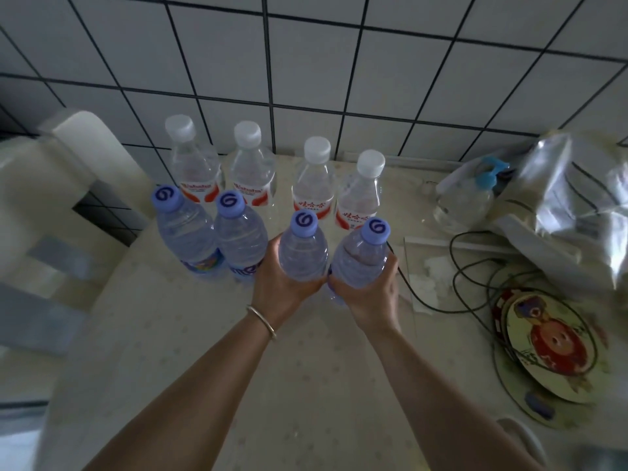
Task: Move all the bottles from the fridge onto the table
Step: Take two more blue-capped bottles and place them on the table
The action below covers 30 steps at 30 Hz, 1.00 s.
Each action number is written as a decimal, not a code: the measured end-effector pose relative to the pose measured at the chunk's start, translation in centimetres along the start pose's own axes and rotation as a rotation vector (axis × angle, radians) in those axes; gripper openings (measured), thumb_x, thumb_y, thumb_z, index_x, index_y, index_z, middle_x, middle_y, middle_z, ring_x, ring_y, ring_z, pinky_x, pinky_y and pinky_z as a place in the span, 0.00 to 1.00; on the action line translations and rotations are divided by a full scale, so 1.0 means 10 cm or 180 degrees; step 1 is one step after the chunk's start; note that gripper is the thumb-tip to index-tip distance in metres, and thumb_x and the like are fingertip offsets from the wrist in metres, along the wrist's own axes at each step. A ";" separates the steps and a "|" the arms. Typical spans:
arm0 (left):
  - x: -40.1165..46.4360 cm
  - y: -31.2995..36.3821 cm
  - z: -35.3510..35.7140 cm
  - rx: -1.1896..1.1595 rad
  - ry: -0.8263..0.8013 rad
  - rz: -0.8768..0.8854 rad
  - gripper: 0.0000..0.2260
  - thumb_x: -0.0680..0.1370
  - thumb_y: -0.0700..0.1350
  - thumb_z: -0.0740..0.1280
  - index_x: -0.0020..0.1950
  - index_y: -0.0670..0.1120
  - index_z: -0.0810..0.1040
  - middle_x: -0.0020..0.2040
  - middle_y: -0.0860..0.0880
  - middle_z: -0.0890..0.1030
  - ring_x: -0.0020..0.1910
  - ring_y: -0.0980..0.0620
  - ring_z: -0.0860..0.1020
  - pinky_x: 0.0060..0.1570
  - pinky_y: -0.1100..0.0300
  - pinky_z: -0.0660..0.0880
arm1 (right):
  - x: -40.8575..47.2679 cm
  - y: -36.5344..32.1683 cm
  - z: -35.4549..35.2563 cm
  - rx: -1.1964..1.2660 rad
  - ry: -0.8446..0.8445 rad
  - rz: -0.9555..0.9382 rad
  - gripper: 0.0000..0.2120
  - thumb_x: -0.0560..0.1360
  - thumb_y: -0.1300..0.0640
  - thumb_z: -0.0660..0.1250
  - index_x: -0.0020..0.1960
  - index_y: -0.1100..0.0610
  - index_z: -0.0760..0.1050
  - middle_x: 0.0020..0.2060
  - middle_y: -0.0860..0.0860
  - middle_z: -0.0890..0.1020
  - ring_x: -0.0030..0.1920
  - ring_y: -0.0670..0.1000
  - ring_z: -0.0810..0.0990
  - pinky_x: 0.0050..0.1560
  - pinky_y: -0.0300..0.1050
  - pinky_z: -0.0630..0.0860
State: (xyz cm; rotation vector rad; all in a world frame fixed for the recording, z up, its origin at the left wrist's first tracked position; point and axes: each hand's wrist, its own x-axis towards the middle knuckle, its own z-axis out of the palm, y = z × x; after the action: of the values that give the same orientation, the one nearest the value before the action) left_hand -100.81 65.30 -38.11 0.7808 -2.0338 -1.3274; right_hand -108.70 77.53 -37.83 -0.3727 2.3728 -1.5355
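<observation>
Gripping one purple-capped bottle [302,253] in my left hand [282,283] and another [362,256] in my right hand [368,294], I am holding both upright at the table [306,385].

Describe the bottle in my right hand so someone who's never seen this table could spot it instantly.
Start at the white tiled wall and come forward past the white-capped clear bottles to the front row of clear, purple-capped bottles. It is the rightmost bottle, held by the right hand, nearest the black cable.

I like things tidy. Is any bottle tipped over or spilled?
No spill shows. Six bottles stand upright in two rows. The bottle in the right hand leans left, toward the one in the left hand. A black cable lies loose beside them.
</observation>
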 end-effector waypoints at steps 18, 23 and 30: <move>-1.45 0.41 -0.59 0.0309 0.0007 -0.0973 0.26 0.68 0.36 0.75 0.63 0.40 0.71 0.55 0.43 0.78 0.45 0.49 0.77 0.50 0.58 0.73 | -1.44 0.00 -0.77 -0.0657 -0.0168 0.0557 0.31 0.73 0.51 0.70 0.71 0.57 0.61 0.62 0.55 0.74 0.62 0.57 0.75 0.58 0.45 0.69; -2.11 0.69 -0.81 0.0294 -0.0119 -0.1094 0.23 0.71 0.38 0.73 0.64 0.42 0.71 0.53 0.46 0.78 0.43 0.50 0.77 0.46 0.63 0.69 | -2.13 0.04 -1.02 -0.0752 -0.0297 0.0482 0.28 0.73 0.51 0.69 0.69 0.57 0.64 0.61 0.55 0.76 0.61 0.55 0.75 0.59 0.46 0.70; -3.48 0.90 -1.12 0.0141 0.0262 -0.1220 0.20 0.72 0.40 0.72 0.62 0.46 0.72 0.51 0.48 0.79 0.45 0.52 0.79 0.49 0.61 0.71 | -3.16 0.29 -1.26 -0.0688 -0.0770 0.0446 0.23 0.73 0.51 0.70 0.64 0.58 0.69 0.56 0.56 0.79 0.60 0.57 0.76 0.59 0.46 0.69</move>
State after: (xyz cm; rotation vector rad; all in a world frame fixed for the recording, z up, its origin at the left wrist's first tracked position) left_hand -71.06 87.33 -31.28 1.2730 -1.9165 -1.4275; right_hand -84.40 100.85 -32.41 -0.4045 2.3224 -1.1089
